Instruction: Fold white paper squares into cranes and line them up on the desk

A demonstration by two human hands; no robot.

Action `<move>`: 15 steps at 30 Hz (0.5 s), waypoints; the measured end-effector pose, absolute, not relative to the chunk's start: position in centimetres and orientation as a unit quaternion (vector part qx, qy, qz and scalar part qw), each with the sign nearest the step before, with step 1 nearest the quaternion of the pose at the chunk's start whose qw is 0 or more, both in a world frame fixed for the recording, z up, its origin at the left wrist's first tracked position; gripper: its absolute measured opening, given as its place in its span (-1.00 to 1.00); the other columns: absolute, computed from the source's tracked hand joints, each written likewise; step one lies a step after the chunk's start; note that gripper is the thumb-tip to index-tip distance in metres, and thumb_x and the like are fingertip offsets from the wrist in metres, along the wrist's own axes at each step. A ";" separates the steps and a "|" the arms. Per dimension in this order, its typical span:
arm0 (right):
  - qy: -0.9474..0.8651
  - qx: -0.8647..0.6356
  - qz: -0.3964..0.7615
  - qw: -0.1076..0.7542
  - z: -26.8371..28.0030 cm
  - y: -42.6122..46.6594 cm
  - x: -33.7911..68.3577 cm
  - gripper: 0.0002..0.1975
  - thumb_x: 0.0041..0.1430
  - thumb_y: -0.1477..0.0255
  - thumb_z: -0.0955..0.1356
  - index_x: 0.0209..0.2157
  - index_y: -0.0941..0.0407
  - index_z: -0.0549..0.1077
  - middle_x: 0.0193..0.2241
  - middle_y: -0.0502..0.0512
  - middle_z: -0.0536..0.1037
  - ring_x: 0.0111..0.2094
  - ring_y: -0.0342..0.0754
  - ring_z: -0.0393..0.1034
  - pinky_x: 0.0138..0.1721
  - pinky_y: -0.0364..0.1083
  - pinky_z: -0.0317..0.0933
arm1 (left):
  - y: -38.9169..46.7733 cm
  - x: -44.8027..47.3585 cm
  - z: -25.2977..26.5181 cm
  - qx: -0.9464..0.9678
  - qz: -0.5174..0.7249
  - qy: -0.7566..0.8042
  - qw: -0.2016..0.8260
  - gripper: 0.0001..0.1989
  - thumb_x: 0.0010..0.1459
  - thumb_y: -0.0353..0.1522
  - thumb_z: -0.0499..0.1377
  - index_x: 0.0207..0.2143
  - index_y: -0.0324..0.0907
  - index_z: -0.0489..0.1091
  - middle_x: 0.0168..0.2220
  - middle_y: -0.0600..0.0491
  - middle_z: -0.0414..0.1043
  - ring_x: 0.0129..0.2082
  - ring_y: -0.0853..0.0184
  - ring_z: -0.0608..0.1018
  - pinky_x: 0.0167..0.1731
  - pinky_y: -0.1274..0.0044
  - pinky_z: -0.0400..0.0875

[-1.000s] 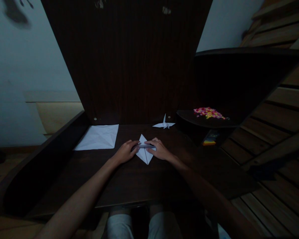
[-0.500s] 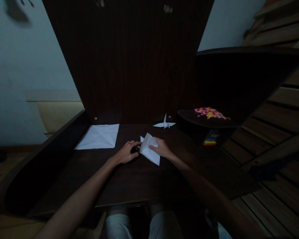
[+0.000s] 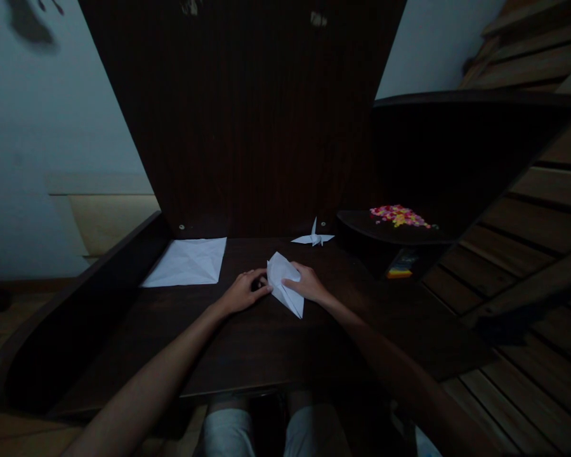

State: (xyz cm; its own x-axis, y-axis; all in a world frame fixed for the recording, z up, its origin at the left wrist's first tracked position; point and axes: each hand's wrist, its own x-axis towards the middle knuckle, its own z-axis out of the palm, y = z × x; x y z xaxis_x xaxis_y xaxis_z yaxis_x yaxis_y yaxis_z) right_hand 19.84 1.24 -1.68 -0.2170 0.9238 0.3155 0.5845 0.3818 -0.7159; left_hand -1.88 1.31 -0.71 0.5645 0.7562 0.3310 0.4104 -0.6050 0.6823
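Note:
A partly folded piece of white paper (image 3: 285, 289) is held just above the dark desk, in front of me. My right hand (image 3: 308, 283) grips its right side, thumb on the near face and the other fingers behind. At its left edge, my left hand (image 3: 245, 290) pinches the paper between thumb and fingertips. A white origami crane (image 3: 314, 239) with spread wings stands beyond the paper, by the back panel. To the left lies a creased sheet of white paper (image 3: 188, 261), flat on the desk.
Many small pink, red and yellow pieces (image 3: 400, 216) lie heaped on a low corner shelf (image 3: 356, 222) at the right. Under it sits a small box with a yellow edge (image 3: 400, 273). A raised side panel (image 3: 76, 311) bounds the desk (image 3: 238, 362) on the left.
The upper flap of the folded paper has turned, and the paper looks narrower. My left thumb has come up to its left edge. My right hand keeps its hold.

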 end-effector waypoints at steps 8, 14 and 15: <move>-0.722 -0.472 0.314 0.397 -1.5 1.0 19.5 -0.64 0.01 0.39 0.36 -0.11 0.15 0.38 -0.18 0.11 0.52 -0.17 -0.01 0.41 -0.15 -0.05 0.26 | 1.7 -1.8 -1.2 0.821 0.313 0.380 0.289 -0.44 0.02 -0.26 0.22 0.07 -0.16 0.17 -0.40 0.13 0.41 -0.42 0.37 0.47 -0.34 0.53 0.35; -0.705 -0.448 0.367 0.409 -1.8 1.1 19.3 -0.63 0.05 0.35 0.34 -0.08 0.14 0.34 -0.16 0.15 0.52 -0.17 0.01 0.43 -0.18 -0.04 0.28 | 1.7 -1.9 -1.5 0.814 0.335 0.392 0.268 -0.66 0.07 -0.35 0.15 -0.11 -0.16 0.15 -0.41 0.15 0.33 -0.43 0.39 0.44 -0.37 0.54 0.32; -0.700 -0.447 0.374 0.412 -1.9 1.1 19.3 -0.64 0.06 0.34 0.34 -0.08 0.13 0.34 -0.16 0.15 0.51 -0.16 0.01 0.42 -0.18 -0.05 0.28 | 1.7 -2.0 -1.5 0.814 0.341 0.391 0.260 -0.71 0.08 -0.35 0.13 -0.14 -0.15 0.14 -0.39 0.14 0.33 -0.43 0.39 0.43 -0.37 0.54 0.32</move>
